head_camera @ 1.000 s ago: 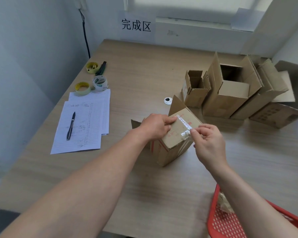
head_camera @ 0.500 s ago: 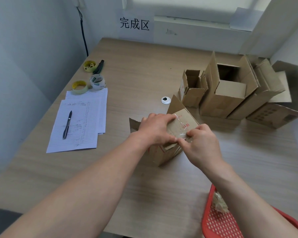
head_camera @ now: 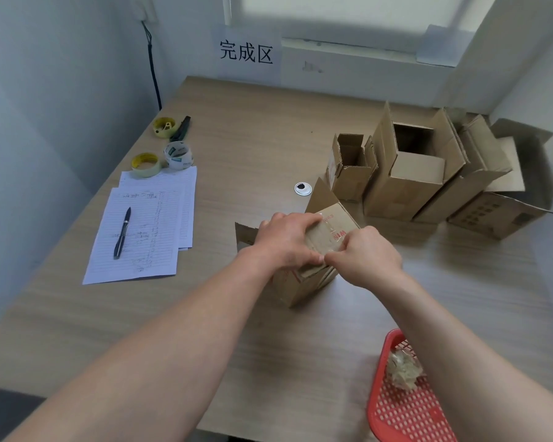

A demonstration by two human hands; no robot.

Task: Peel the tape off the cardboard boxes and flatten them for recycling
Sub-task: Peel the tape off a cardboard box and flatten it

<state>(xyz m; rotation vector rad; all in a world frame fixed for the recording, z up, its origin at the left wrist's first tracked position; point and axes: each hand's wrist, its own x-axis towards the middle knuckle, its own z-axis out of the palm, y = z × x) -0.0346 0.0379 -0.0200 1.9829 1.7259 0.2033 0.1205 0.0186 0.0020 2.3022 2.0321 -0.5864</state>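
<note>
Meanwhile, beside lined sheets and a pen, the left hand grips the taped cardboard box at mid-table as the right hand pinches its clear tape, open boxes standing beyond.

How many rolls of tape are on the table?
3. A yellow-cored tape roll lies on the corner of the white papers, a clear printed tape roll leans beside it, and a yellow tape spool sits farther back by the wall. None seem hidden.
</note>
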